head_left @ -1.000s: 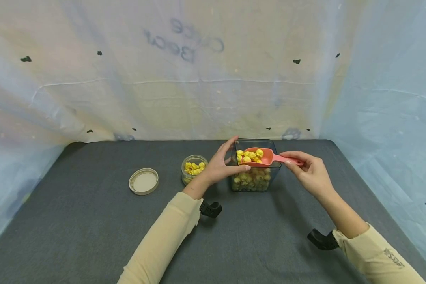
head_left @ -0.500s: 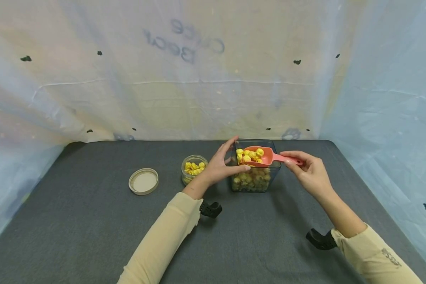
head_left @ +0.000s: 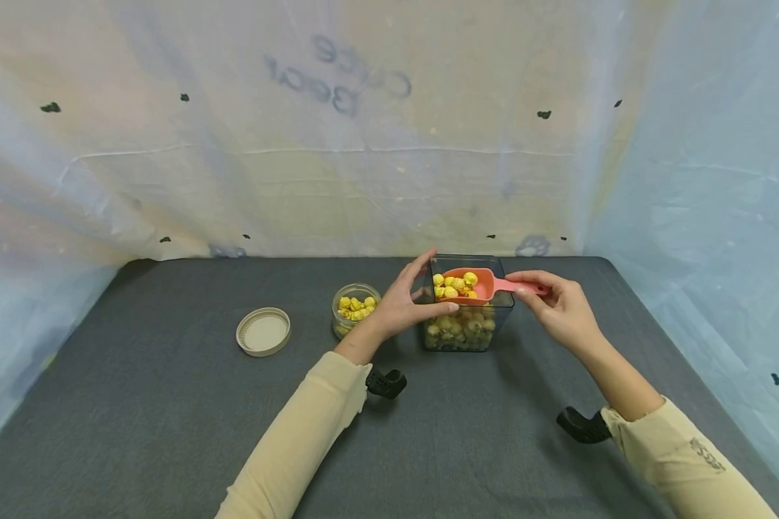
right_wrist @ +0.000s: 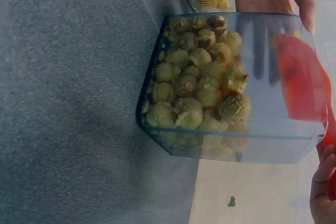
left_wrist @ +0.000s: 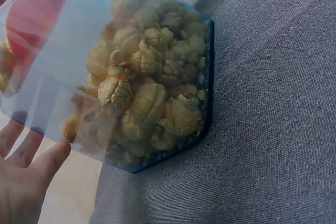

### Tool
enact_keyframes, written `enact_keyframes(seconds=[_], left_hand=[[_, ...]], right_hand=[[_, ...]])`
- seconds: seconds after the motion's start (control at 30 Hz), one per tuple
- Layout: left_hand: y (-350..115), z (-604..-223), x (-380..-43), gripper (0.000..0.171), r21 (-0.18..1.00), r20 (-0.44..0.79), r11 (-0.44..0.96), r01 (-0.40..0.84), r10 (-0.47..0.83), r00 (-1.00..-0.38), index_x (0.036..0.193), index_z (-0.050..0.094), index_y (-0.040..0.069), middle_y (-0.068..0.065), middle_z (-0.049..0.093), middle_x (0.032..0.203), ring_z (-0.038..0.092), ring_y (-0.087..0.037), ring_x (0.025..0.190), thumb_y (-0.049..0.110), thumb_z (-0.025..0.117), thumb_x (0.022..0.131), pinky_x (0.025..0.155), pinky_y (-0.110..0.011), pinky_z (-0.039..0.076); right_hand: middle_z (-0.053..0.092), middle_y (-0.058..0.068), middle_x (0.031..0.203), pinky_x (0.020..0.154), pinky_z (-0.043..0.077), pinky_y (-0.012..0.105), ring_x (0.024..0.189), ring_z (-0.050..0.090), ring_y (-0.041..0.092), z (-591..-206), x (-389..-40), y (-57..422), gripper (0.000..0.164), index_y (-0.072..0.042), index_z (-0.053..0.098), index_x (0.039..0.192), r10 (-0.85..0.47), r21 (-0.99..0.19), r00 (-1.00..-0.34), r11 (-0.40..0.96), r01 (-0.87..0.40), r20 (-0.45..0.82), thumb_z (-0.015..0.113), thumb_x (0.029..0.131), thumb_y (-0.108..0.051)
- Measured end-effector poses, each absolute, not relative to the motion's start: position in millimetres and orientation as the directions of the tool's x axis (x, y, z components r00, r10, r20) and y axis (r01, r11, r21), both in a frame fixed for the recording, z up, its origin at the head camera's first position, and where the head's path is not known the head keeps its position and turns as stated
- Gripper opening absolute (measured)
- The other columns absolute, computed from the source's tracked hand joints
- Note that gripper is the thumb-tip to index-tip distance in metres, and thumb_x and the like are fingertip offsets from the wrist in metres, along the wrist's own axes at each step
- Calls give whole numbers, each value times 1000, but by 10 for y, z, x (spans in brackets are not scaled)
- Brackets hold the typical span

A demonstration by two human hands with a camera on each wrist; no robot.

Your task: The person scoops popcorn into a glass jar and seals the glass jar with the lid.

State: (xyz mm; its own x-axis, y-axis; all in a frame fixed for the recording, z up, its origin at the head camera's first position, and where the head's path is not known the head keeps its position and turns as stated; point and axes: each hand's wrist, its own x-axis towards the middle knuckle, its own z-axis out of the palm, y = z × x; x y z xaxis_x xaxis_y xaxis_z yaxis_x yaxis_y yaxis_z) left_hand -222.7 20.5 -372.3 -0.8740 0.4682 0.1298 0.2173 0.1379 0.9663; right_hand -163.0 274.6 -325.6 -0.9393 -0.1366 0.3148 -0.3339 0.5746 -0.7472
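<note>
A clear, dark-tinted square container (head_left: 457,331), roughly half full of yellow popcorn (right_wrist: 197,85), stands on the table. My left hand (head_left: 399,306) holds it from the left, thumb across the near wall by the rim and fingers round the left and far side; the left wrist view shows fingers (left_wrist: 50,163) against the wall. My right hand (head_left: 561,306) pinches the handle of a coral-red scoop (head_left: 483,285). The scoop lies level across the container's mouth, loaded with several popcorn pieces (head_left: 454,287). Through the wall, the right wrist view shows the scoop's bowl above the popcorn inside.
Left of the container stands a round glass jar (head_left: 355,306) with popcorn in it, partly behind my left wrist. A round cream-coloured lid (head_left: 262,331) lies farther left on the grey table (head_left: 169,404). Pale plastic sheeting (head_left: 234,180) rises behind the table.
My right hand and the scoop have shifted slightly left, the scoop's bowl going a little farther over the container. My left hand and the container stay put.
</note>
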Motion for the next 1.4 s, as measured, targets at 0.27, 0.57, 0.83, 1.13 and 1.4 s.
enact_keyframes(seconds=[0.27,0.57,0.83,1.13,1.4], left_hand=[[209,-3713,-2212,90,968,117,146,206,463,-879,149,22,45,3,23,154,26,-23,142,27,78,80,112,-46,34],[208,-3718,-2217,89,969,119,138,205,463,-878,148,23,45,2,24,154,24,-26,143,27,77,81,112,-47,33],[205,-3711,-2214,91,966,126,143,214,462,-878,149,22,44,1,23,155,24,-27,143,26,78,80,112,-47,33],[206,-3715,-2210,90,966,131,141,218,463,-877,150,21,43,2,23,154,25,-25,143,26,78,81,112,-47,33],[203,-3713,-2211,90,968,122,139,208,465,-877,150,21,43,2,22,155,26,-23,143,26,77,81,111,-46,35]], right_hand=[[60,-13,85,48,37,23,58,43,5,-3275,-1557,2785,25,0,66,117,-96,-770,-942,552,-320,323,61,95,-11],[61,-13,91,52,40,21,64,47,5,-3278,-1525,2795,28,2,64,118,-90,-798,-950,523,-299,298,59,96,-13],[57,-7,78,44,32,27,48,34,8,-3264,-1588,2729,23,0,67,115,-127,-759,-930,545,-357,346,60,95,-8],[63,12,89,48,35,25,55,41,9,-3232,-1698,2706,23,-3,66,117,-161,-716,-932,601,-354,326,58,96,-10],[60,-13,85,48,37,24,56,42,8,-3252,-1668,2761,27,-4,66,117,-98,-755,-956,593,-279,276,59,96,-19]])
